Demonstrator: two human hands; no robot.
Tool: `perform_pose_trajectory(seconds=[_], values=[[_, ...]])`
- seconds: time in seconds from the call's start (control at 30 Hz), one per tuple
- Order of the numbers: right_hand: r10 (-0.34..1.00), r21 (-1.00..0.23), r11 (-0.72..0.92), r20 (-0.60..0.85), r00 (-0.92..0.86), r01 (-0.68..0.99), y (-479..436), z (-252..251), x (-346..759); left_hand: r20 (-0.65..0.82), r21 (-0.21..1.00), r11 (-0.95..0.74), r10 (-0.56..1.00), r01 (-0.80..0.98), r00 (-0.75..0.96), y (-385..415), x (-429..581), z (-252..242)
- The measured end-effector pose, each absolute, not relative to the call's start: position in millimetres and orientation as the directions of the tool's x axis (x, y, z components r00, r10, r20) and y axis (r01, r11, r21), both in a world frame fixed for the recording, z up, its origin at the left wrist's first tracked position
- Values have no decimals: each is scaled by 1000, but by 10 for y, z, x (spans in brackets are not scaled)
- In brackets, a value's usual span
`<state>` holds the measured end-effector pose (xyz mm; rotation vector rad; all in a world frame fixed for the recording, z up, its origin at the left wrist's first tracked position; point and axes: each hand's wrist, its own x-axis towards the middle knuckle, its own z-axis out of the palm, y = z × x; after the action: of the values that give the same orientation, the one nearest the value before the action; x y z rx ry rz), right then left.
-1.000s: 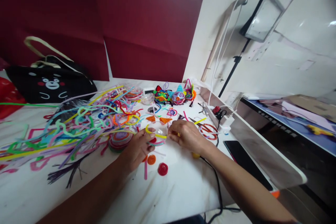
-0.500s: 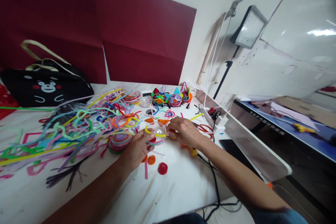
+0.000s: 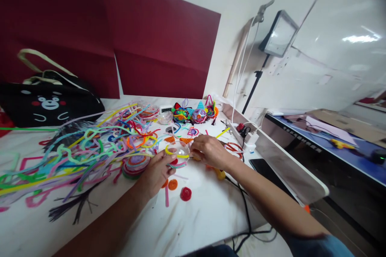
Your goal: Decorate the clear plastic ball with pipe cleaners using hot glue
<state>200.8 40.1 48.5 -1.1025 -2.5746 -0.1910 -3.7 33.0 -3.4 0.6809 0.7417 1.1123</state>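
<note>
My left hand (image 3: 157,172) grips a clear plastic ball (image 3: 182,147) just above the white table. A yellow pipe cleaner (image 3: 181,155) curves across the ball, and red, pink and blue pieces show on its lower part. At the ball's right side, my right hand (image 3: 208,150) has its fingers bent and pinched together; what they hold is hidden. Below the hands lie a red coil (image 3: 185,194), an orange coil (image 3: 173,184) and a short pink strip (image 3: 167,196). Under my right hand rests a yellow-handled tool (image 3: 220,174) with a black cord.
A tangle of pipe cleaners (image 3: 99,148) spreads over the left side. Finished colourful balls (image 3: 199,115) stand at the back. A phone (image 3: 268,176), a power strip (image 3: 247,138) and red-handled pliers (image 3: 233,149) lie to the right. A black bag (image 3: 50,106) sits back left.
The whole view has shifted slightly. Both hands keep nearly the same pose around the ball; nothing has visibly been taken or let go.
</note>
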Motion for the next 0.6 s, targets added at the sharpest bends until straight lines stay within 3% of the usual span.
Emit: perform_pose_trajectory(seconds=[0.6], values=[[683,-50,708,302,-665,704,424,483,1998,-225,808,316,946,-497,234,340,-36,-9]])
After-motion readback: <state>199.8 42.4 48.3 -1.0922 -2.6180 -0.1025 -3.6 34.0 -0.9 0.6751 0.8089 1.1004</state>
